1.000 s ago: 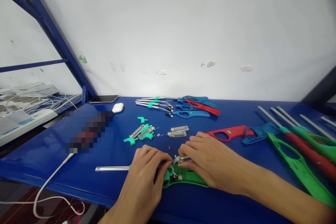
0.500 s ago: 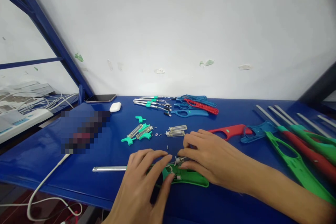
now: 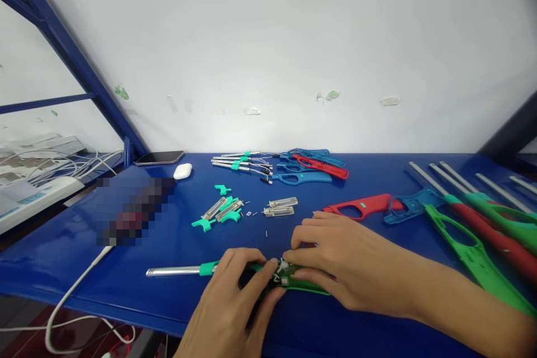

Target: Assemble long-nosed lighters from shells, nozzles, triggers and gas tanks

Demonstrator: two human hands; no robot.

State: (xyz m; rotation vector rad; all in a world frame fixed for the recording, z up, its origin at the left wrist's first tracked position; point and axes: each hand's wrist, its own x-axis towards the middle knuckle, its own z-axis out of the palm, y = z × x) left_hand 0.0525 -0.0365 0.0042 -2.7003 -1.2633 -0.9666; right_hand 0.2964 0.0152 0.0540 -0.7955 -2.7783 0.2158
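Note:
A green lighter casing [image 3: 310,287] lies near the table's front edge, its metal tube [image 3: 174,271] pointing left. My left hand [image 3: 235,296] is closed around the casing's middle, thumb and finger close to the thin wires and a small black igniter part. In the fingers of my right hand [image 3: 344,260] is a clear fuel tank [image 3: 289,269], mostly hidden, held low over the casing's hollow. Beyond my hands lie two more clear fuel tanks [image 3: 280,211]. To their left is a small heap with clear tanks and teal triggers [image 3: 230,217].
Metal tubes with wires [image 3: 237,161] lie at the back beside blue and red casing halves [image 3: 321,166]. A red casing [image 3: 364,206], a green casing half [image 3: 457,235] and several long lighters [image 3: 482,224] are on the right. A phone [image 3: 159,158] and white earphone case [image 3: 183,171] sit back left.
My right hand has lowered the fuel tank into or onto the green casing. The left hand has shifted slightly right and down, showing more of the teal collar by the tube.

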